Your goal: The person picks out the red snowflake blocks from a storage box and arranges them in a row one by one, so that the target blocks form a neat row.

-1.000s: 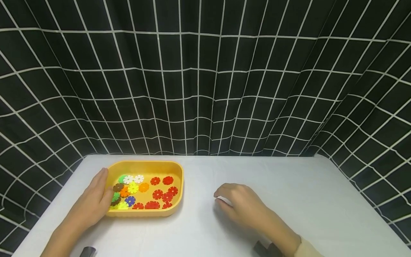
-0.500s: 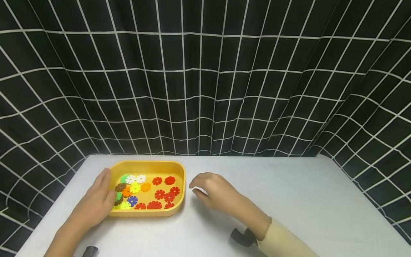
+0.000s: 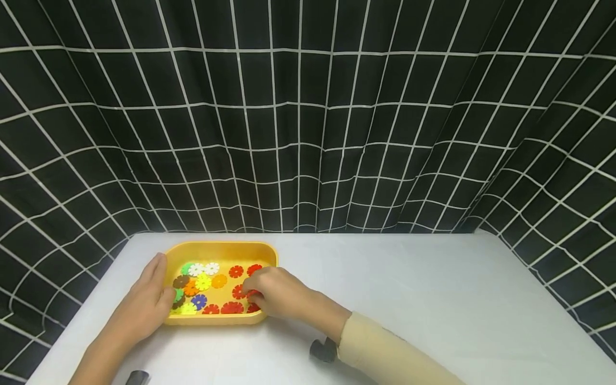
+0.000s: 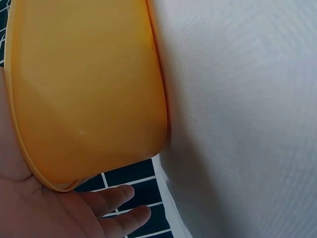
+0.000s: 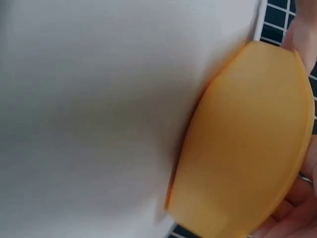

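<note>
A yellow plastic tray (image 3: 216,319) on the left of the white table holds several flat, notched flower-shaped discs. Red discs (image 3: 232,307) gather at its right, with white, yellow, orange, green, blue and brown ones at its left. My left hand (image 3: 144,307) rests against the tray's left end, thumb by the rim. Its visible fingers (image 4: 116,198) are nearly straight in the left wrist view. Across the right rim, my right hand (image 3: 276,291) reaches in with bent fingers among the red discs. Red shows between finger and thumb; whether they pinch a disc is unclear. The tray wall hides the fingertips in the right wrist view.
A white cloth (image 3: 409,289) covers the table, right of the tray. Behind and at the sides hangs a black curtain (image 3: 308,133) with a white grid. Dark wrist-worn devices (image 3: 323,350) show near both forearms.
My right hand has moved left from the middle of the table, over the tray's right rim and down to the red discs. The left hand keeps its place on the tray.
</note>
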The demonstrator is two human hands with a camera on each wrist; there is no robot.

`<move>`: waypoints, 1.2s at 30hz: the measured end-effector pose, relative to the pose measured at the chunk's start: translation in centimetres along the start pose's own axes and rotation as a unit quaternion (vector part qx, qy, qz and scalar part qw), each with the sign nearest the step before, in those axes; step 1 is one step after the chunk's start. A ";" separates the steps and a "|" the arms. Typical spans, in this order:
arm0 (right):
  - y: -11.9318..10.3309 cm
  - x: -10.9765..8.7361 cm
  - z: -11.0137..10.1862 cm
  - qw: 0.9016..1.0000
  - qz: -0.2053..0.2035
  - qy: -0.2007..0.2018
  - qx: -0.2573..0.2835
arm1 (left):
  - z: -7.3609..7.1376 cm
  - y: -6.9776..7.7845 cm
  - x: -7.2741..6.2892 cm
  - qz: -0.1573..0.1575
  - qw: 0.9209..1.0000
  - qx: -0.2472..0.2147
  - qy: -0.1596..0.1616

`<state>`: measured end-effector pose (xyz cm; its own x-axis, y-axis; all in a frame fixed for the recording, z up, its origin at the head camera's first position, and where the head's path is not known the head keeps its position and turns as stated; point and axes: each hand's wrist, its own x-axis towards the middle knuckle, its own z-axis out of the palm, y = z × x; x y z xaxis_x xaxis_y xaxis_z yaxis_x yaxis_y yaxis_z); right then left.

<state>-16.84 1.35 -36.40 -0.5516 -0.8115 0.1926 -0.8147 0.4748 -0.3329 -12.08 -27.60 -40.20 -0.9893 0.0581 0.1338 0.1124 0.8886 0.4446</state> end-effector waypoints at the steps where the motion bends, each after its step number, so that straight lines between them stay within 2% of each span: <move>1: -0.1 0.3 0.2 1.000 0.012 -0.011 0.011 | 0.0 0.0 0.0 0.000 1.000 0.000 -0.001; 4: -0.3 1.2 0.4 0.997 0.054 -0.046 0.032 | -0.1 0.0 0.0 -0.001 1.000 -0.002 -0.006; 7: -0.4 2.2 0.5 0.993 0.073 -0.090 0.017 | -0.1 0.0 0.0 -0.001 1.000 -0.002 -0.008; 10: -0.4 3.3 0.8 0.989 0.056 -0.139 -0.004 | -0.3 -0.1 -0.1 -0.001 1.000 -0.002 -0.008; 15: 0.0 4.9 2.2 0.981 0.004 -0.191 0.024 | -0.2 -0.2 -0.1 -0.001 1.000 -0.012 -0.009; 21: 0.1 5.8 3.5 0.980 -0.013 -0.194 0.043 | 0.0 -0.2 -0.1 0.000 1.000 -0.020 -0.008; 27: -0.4 5.3 3.4 0.988 -0.016 -0.154 0.014 | -0.1 0.0 0.0 -0.006 1.000 -0.022 -0.015; 31: -0.6 5.2 3.2 0.991 0.013 -0.134 -0.007 | -0.2 0.1 0.1 -0.012 1.000 -0.016 -0.017; 36: -0.7 5.2 3.2 0.989 0.053 -0.136 -0.002 | -0.3 0.1 0.1 -0.017 0.999 -0.017 -0.022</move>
<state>-18.57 -4.29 -38.13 -0.5665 -0.8181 -0.0990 -0.7551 0.5635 -0.3350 -12.10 -27.71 -39.86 -0.9957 0.0488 0.0788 0.0807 0.8747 0.4779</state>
